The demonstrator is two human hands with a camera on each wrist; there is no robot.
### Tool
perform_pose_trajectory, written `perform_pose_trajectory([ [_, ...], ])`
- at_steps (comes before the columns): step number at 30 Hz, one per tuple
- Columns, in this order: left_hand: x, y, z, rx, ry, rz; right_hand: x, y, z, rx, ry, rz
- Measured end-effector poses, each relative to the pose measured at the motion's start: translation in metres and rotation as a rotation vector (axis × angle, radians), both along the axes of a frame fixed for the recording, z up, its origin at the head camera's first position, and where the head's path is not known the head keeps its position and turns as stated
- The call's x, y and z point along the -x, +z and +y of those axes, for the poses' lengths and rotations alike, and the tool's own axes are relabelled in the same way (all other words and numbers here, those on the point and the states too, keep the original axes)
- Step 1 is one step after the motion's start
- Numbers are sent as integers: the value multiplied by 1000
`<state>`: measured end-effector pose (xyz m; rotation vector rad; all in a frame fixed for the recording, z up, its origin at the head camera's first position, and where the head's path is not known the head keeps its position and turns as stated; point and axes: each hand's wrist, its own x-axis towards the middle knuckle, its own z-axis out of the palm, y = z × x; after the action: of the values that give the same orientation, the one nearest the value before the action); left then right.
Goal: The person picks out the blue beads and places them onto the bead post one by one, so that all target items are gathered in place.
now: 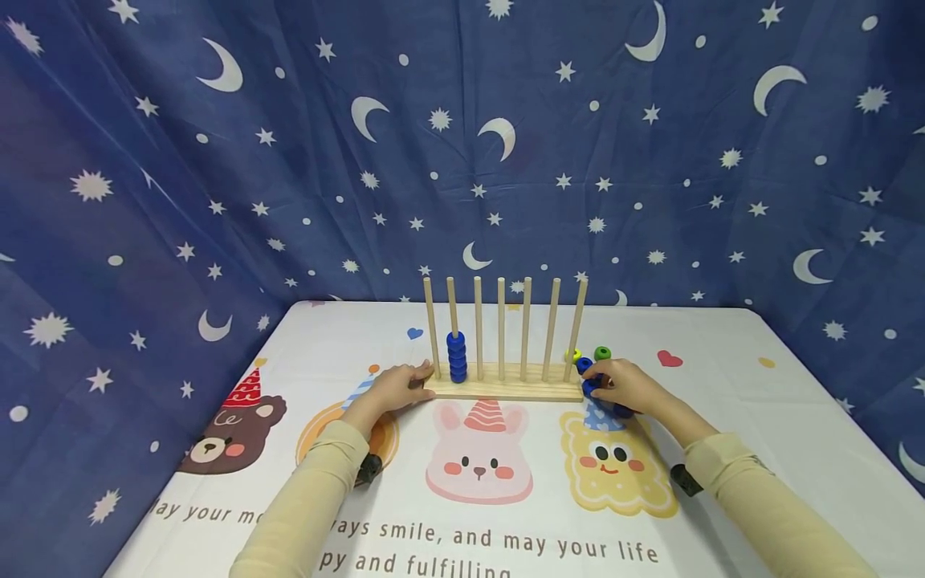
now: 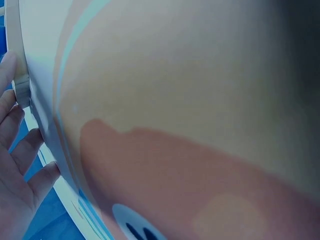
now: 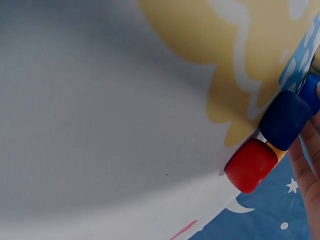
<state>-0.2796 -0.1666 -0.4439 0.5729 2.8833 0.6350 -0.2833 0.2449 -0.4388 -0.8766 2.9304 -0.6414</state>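
A wooden peg rack [image 1: 506, 389] with several upright pegs stands on the table in the head view. Blue beads [image 1: 457, 359] are stacked on its second peg from the left. My left hand [image 1: 393, 387] holds the left end of the base between thumb and forefinger, the other fingers spread in the left wrist view. Beside the rack's right end, my right hand [image 1: 623, 384] pinches a blue bead [image 1: 590, 386]. Close to that hand in the right wrist view lie a dark blue bead [image 3: 285, 120] and a red bead [image 3: 251, 165], with a yellow-orange one [image 3: 278, 153] partly hidden behind them.
Behind the right hand sit a green bead [image 1: 602, 353], a yellow-green bead [image 1: 574, 356] and another blue bead [image 1: 584, 365]. A white cloth [image 1: 477, 474] printed with cartoon animals and lettering covers the table. A blue star-and-moon curtain [image 1: 462, 160] hangs behind and at both sides.
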Motion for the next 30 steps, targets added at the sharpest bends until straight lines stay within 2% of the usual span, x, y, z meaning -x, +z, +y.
perform_pose_trajectory([
  [15,0,1,0,0,-3,-5,-6,5,0,14,-17,13],
  [24,-1,1,0,5,-4,-2,-10,7,3,54,-68,9],
  [30,-1,1,1,1,7,-10,-14,8,5,86,-50,40],
])
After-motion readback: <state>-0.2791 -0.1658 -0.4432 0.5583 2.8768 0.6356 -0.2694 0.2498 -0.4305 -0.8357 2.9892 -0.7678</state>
